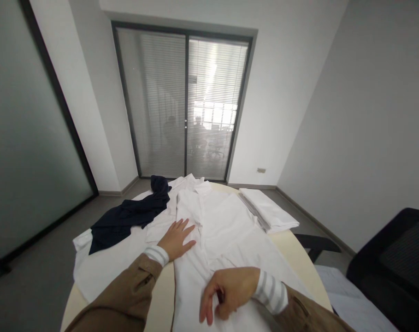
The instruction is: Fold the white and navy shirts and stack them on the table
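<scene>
A white shirt [223, 226] lies spread lengthwise on a round pale table [299, 258]. My left hand [177, 239] rests flat on the shirt's left side, fingers stretched and spread. My right hand [228, 291] is at the shirt's near part with fingers curled downward, thumb and forefinger pinched together; what they grip, if anything, I cannot make out. Both arms wear brown sleeves with striped cuffs.
A dark navy garment [129, 216] lies crumpled on more white cloth [102, 267] at the table's left. A stack of folded white shirts [268, 213] sits at the right. A black chair [396, 263] stands to the right; a blinded glass door [185, 101] is behind.
</scene>
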Demonstrator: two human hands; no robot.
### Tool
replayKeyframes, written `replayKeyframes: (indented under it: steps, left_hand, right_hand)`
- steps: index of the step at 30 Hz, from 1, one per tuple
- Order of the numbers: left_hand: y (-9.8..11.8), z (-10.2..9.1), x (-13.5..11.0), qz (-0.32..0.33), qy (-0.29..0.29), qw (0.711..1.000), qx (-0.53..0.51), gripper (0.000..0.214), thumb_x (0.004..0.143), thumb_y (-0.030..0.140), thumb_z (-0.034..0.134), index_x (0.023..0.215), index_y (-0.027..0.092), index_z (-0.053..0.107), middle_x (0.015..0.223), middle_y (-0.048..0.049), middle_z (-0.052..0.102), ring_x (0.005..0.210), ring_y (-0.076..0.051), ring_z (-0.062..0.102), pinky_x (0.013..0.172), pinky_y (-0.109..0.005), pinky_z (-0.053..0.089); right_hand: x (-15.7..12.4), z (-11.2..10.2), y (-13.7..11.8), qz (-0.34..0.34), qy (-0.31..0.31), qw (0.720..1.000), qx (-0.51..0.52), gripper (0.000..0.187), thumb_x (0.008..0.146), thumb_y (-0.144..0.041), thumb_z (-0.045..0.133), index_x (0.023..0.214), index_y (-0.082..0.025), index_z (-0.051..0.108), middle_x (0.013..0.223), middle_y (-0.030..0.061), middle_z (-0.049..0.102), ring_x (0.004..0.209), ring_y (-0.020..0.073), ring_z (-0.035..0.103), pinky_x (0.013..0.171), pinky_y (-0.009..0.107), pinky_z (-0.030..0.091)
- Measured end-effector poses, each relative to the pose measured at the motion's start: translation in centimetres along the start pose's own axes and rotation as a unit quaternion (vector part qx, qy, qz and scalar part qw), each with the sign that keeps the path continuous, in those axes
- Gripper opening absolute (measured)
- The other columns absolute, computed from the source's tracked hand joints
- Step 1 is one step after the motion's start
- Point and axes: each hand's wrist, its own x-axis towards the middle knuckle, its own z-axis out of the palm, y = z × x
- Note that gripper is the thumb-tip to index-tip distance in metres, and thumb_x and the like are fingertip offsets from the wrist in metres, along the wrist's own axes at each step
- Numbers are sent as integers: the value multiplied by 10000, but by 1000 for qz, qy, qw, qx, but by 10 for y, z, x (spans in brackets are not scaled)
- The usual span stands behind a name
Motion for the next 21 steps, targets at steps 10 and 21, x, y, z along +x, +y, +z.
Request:
replayKeyframes:
  steps: [10, 21]
  left_hand:
    - [26, -6, -6, 0, 51, 998, 21, 521, 892, 316, 503, 1397, 189, 514, 1458, -128, 484, 1334, -294, 436, 1131, -464, 312]
    - [52, -3, -17, -32, 0, 999, 16, 803, 915, 638, 353, 1520, 113, 309, 1590, -162, 247, 1469, -371, 183, 1187, -563, 146]
  right_hand:
    - [19, -42, 9, 110, 497, 831, -226, 204, 859, -291, 565, 925, -168, 713, 767, 32, 714, 668, 128, 603, 634, 226, 407]
    - [64, -95, 30, 160, 597, 759, -204, 240, 910, -327, 522, 879, -155, 686, 809, 63, 716, 706, 143, 609, 646, 240, 375]
